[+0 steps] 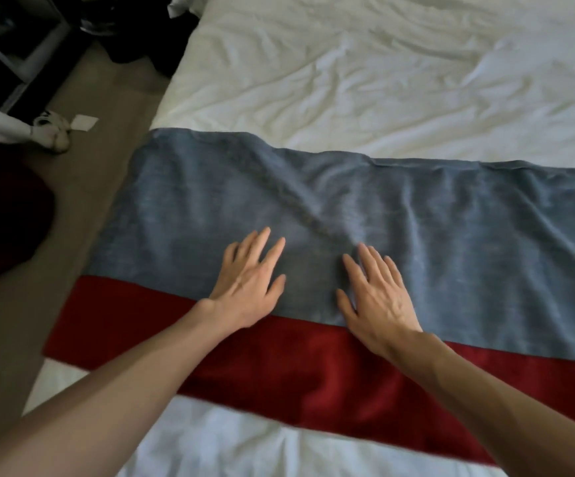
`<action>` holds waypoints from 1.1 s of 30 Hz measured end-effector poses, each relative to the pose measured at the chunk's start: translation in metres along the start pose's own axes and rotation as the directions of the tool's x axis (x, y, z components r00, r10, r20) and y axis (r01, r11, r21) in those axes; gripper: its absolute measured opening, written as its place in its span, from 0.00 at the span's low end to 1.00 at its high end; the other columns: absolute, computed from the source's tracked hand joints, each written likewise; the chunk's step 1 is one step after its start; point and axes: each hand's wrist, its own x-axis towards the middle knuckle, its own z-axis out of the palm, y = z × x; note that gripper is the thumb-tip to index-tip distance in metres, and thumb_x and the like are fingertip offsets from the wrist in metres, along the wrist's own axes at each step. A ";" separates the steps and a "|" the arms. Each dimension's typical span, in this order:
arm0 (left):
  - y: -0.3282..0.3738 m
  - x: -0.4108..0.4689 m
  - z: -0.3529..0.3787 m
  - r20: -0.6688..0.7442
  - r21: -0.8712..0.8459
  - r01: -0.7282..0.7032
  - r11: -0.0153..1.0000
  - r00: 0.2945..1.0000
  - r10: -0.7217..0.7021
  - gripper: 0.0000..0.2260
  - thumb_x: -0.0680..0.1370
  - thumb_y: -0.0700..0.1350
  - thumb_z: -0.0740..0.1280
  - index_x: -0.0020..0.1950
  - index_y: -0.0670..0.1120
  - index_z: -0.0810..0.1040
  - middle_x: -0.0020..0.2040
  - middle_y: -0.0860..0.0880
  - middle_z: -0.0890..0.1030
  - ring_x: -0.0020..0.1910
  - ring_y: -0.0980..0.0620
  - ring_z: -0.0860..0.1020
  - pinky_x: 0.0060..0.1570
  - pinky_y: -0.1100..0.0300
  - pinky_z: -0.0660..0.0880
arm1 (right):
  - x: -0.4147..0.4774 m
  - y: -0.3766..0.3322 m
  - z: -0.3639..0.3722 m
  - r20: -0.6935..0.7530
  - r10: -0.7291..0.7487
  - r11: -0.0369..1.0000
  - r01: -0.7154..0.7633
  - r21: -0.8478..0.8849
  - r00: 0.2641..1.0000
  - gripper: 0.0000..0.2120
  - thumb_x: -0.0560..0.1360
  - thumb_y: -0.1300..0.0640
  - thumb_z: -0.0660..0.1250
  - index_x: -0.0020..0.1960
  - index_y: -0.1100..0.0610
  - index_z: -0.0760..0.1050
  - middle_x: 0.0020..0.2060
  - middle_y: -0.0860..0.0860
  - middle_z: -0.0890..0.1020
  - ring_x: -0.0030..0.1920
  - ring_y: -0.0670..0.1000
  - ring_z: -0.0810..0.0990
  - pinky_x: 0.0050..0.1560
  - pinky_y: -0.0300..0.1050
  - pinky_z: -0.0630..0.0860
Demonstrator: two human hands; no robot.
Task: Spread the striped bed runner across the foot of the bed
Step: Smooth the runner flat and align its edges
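Runner: I see the runner (416, 215) lying across the bed (348, 80), its left end draped over the bed's left edge.
Left hand (250, 287): flat on the blue stripe, fingers straight and spread.
Right hand (377, 294): likewise flat, just beside it.

runner: striped bed runner (416, 215) is lying across the bed (365, 80), wrinkled at 12 o'clock of the hands
left hand (250, 284): is pressing flat on the blue stripe
right hand (377, 294): is pressing flat at 3 o'clock of the left hand
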 end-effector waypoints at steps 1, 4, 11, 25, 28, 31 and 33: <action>-0.006 -0.008 0.000 0.004 -0.002 -0.015 1.000 1.000 0.015 0.28 0.79 0.56 0.56 0.76 0.47 0.55 0.77 0.41 0.53 0.75 0.45 0.52 0.70 0.47 0.54 | -0.001 -0.015 0.002 -0.006 0.011 1.000 -0.011 0.006 1.000 0.28 0.77 0.47 0.59 0.73 0.59 0.62 0.74 0.61 0.60 0.75 0.58 0.56 0.74 0.54 0.49; -0.021 -0.030 0.000 -0.001 -0.021 -0.059 0.998 0.998 0.059 0.29 0.78 0.56 0.56 0.76 0.47 0.55 0.77 0.42 0.53 0.75 0.44 0.52 0.71 0.47 0.53 | -0.006 -0.049 0.008 -0.020 0.036 0.999 -0.036 0.021 0.999 0.29 0.76 0.48 0.62 0.72 0.60 0.63 0.73 0.62 0.61 0.74 0.59 0.57 0.74 0.55 0.50; -0.047 -0.080 0.007 0.028 -0.049 -0.146 0.988 0.989 0.147 0.27 0.79 0.54 0.57 0.76 0.48 0.56 0.77 0.42 0.52 0.75 0.45 0.52 0.72 0.48 0.50 | -0.045 -0.093 0.025 0.041 -0.099 0.995 0.099 -0.001 0.994 0.28 0.75 0.49 0.62 0.71 0.60 0.65 0.73 0.62 0.62 0.74 0.60 0.59 0.74 0.54 0.52; -0.067 -0.174 0.013 0.081 -0.039 -0.258 0.965 0.962 0.260 0.26 0.75 0.57 0.60 0.68 0.45 0.70 0.69 0.42 0.67 0.68 0.44 0.65 0.65 0.46 0.63 | -0.105 -0.131 0.046 0.156 -0.294 0.956 0.289 0.053 0.943 0.24 0.72 0.47 0.66 0.65 0.56 0.73 0.67 0.61 0.69 0.67 0.61 0.68 0.70 0.55 0.61; -0.075 -0.181 0.016 -0.014 -0.053 -0.266 0.963 0.964 0.265 0.16 0.72 0.48 0.69 0.57 0.42 0.78 0.54 0.43 0.76 0.52 0.43 0.75 0.51 0.46 0.71 | -0.105 -0.145 0.053 0.047 -0.279 0.960 0.279 0.005 0.959 0.18 0.68 0.53 0.71 0.56 0.56 0.77 0.52 0.57 0.76 0.50 0.58 0.76 0.52 0.53 0.73; -0.078 -0.184 0.017 -0.105 -0.064 -0.258 0.964 0.962 0.250 0.04 0.73 0.40 0.71 0.46 0.42 0.79 0.42 0.45 0.77 0.39 0.43 0.75 0.39 0.48 0.71 | -0.099 -0.160 0.059 0.031 -0.205 0.978 0.206 -0.031 0.978 0.10 0.68 0.62 0.71 0.49 0.56 0.78 0.43 0.53 0.77 0.40 0.56 0.75 0.41 0.50 0.72; -0.080 -0.188 0.018 -0.133 -0.061 -0.266 0.962 0.958 0.256 0.04 0.72 0.38 0.71 0.41 0.42 0.77 0.38 0.46 0.76 0.35 0.44 0.74 0.35 0.48 0.70 | -0.096 -0.167 0.060 0.058 -0.185 0.982 0.187 -0.024 0.981 0.10 0.67 0.67 0.69 0.45 0.56 0.77 0.40 0.53 0.76 0.38 0.56 0.75 0.40 0.49 0.72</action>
